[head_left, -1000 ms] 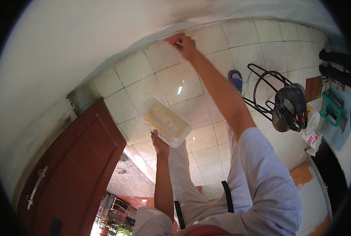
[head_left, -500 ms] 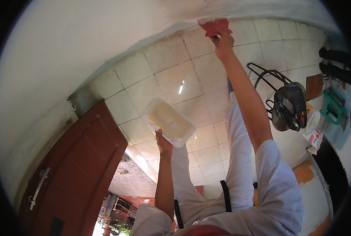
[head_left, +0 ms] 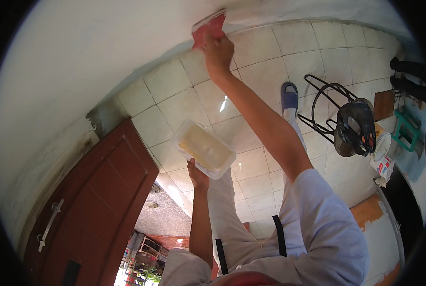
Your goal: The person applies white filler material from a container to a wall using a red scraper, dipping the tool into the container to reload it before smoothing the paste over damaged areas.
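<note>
My right hand (head_left: 218,53) reaches far forward and grips a red putty scraper (head_left: 209,29). The wide edge of the scraper lies against the pale wall (head_left: 113,33), just above where the wall meets the floor, and whitish paste shows along that edge. Lower down, my left hand (head_left: 197,175) holds a translucent plastic tub (head_left: 212,162) by its near side, thumb over the rim. Cream-coloured paste (head_left: 206,147) covers part of the tub's inside. The fingers beneath the tub are hidden.
A brown door (head_left: 96,190) stands at the left. On the right are a black metal-legged stool (head_left: 325,97) with a dark plastic bag (head_left: 356,124) on it, a white bucket (head_left: 381,145) and a green plastic stool (head_left: 406,128). Pale tiles (head_left: 260,76) cover the floor.
My right hand has swept the scraper leftward along the wall and turned its edge. A blue slipper on my foot now shows. The tub has barely moved in my left hand.
</note>
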Demonstrator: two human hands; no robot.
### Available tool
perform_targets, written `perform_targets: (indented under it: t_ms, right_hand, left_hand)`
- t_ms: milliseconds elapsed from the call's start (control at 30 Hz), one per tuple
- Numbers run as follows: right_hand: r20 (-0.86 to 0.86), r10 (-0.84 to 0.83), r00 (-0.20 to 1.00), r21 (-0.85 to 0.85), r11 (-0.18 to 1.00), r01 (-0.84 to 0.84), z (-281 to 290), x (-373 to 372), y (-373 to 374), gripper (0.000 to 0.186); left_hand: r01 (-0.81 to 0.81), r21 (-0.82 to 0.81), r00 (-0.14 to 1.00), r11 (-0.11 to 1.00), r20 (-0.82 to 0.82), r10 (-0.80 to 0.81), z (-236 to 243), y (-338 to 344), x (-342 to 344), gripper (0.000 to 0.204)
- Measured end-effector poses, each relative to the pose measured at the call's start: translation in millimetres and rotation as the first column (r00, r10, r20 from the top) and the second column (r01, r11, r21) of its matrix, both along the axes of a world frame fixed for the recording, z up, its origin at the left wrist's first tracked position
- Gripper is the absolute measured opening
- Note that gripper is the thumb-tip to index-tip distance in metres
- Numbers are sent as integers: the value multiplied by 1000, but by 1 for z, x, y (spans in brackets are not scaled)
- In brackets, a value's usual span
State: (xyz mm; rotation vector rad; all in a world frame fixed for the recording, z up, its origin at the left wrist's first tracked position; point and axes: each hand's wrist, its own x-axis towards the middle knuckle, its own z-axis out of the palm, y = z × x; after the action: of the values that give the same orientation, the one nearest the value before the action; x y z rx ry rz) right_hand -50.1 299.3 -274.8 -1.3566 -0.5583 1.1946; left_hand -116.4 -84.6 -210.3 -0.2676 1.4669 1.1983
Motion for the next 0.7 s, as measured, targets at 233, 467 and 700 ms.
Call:
perform_targets:
  t_ms: [233,467,700]
  right_hand:
    - [-456,179,872,-240,919,-314,-61,96,20,14]
    - [-580,75,811,-201,952,-232,-32,139,109,29]
    - [-423,-100,901,-263,965,-16,-44,169,36,30]
  left_hand:
    - [-32,-14,999,999,28,32,2,7,0,79]
    - [-14,-38,1000,999,25,15,-7,-1,5,79]
    - [2,2,1000,1000,20,-2,4,9,10,77]
